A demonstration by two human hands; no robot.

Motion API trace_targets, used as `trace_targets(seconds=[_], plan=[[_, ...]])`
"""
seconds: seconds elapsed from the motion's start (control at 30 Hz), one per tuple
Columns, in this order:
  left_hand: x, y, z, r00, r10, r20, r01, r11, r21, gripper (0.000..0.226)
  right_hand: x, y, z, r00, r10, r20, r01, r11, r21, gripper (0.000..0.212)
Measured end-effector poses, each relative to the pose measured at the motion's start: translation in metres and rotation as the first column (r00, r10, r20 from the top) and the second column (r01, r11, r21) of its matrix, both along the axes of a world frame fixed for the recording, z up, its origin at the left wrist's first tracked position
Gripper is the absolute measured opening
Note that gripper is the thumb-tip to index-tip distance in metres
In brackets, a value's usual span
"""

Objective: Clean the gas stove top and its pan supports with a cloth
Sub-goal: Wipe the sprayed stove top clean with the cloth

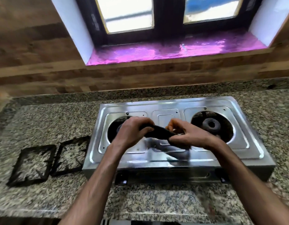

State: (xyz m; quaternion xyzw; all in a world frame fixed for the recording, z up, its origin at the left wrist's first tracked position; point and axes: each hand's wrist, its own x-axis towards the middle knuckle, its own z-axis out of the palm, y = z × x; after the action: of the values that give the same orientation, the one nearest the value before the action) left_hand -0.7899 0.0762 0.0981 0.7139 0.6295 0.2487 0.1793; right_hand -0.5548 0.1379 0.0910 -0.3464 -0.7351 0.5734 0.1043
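Note:
A shiny steel two-burner gas stove (252, 143) stands on the granite counter, its pan supports taken off. Above its middle, my left hand (132, 132) and my right hand (184, 135) each grip one end of a dark cloth (158, 133), stretched between them. The right burner (211, 125) is in plain sight; my left hand hides most of the left burner opening (113, 132). Two black square pan supports lie flat on the counter to the stove's left, one at the far left (32, 164) and one beside the stove (70, 155).
The speckled granite counter (148, 202) runs around the stove to a front edge near me. A wood-pattern wall (43, 75) rises behind it, with a window and a purple-lined sill (165, 51) above.

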Motion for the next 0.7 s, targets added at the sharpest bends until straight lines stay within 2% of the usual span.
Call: trace_targets(seconds=[0.07, 0.1, 0.13, 0.23, 0.3, 0.37, 0.43, 0.5, 0.6, 0.67, 0.7], plan=[[-0.005, -0.007, 0.005, 0.999, -0.012, 0.034, 0.012, 1.000, -0.010, 0.014, -0.020, -0.006, -0.002, 0.999, 0.003, 0.049, -0.003, 1.000, 0.001, 0.054], [-0.010, -0.011, 0.007, 0.999, -0.012, 0.044, 0.013, 1.000, -0.012, 0.015, -0.032, -0.010, -0.002, 0.994, 0.035, 0.101, -0.042, 0.997, 0.068, 0.069], [-0.017, -0.015, 0.007, 0.999, -0.004, 0.052, 0.004, 1.000, -0.009, 0.016, -0.047, -0.015, -0.004, 0.990, 0.066, 0.125, -0.083, 0.987, 0.136, 0.070], [-0.035, -0.024, 0.007, 0.996, 0.023, 0.087, -0.023, 1.000, -0.001, 0.015, -0.081, -0.027, -0.005, 0.987, 0.087, 0.136, -0.116, 0.968, 0.223, 0.017], [-0.059, -0.036, 0.003, 0.988, 0.077, 0.133, -0.081, 0.996, 0.027, 0.016, -0.107, -0.034, -0.004, 0.988, 0.100, 0.116, -0.122, 0.972, 0.199, 0.021], [-0.087, -0.052, -0.004, 0.962, 0.188, 0.199, -0.209, 0.974, 0.090, 0.016, -0.129, -0.040, 0.000, 0.993, 0.097, 0.064, -0.105, 0.984, 0.145, 0.017], [-0.121, -0.074, -0.015, 0.881, 0.353, 0.315, -0.401, 0.910, 0.101, 0.015, -0.156, -0.048, 0.001, 0.998, 0.070, 0.006, -0.070, 0.997, 0.033, 0.016], [-0.159, -0.094, -0.035, 0.765, 0.535, 0.358, -0.589, 0.807, 0.052, 0.017, -0.183, -0.053, 0.003, 0.999, 0.038, -0.026, -0.039, 0.998, -0.043, 0.015], [-0.220, -0.122, -0.072, 0.610, 0.732, 0.304, -0.748, 0.659, -0.085, 0.017, -0.229, -0.063, 0.000, 0.998, -0.043, -0.044, 0.037, 0.992, -0.122, 0.020], [-0.256, -0.135, -0.093, 0.558, 0.800, 0.220, -0.774, 0.598, -0.208, 0.018, -0.260, -0.071, -0.002, 0.989, -0.137, -0.049, 0.126, 0.975, -0.182, 0.023], [-0.277, -0.139, -0.103, 0.559, 0.814, 0.155, -0.772, 0.580, -0.260, 0.021, -0.281, -0.076, -0.005, 0.981, -0.190, -0.043, 0.178, 0.964, -0.198, 0.023]])
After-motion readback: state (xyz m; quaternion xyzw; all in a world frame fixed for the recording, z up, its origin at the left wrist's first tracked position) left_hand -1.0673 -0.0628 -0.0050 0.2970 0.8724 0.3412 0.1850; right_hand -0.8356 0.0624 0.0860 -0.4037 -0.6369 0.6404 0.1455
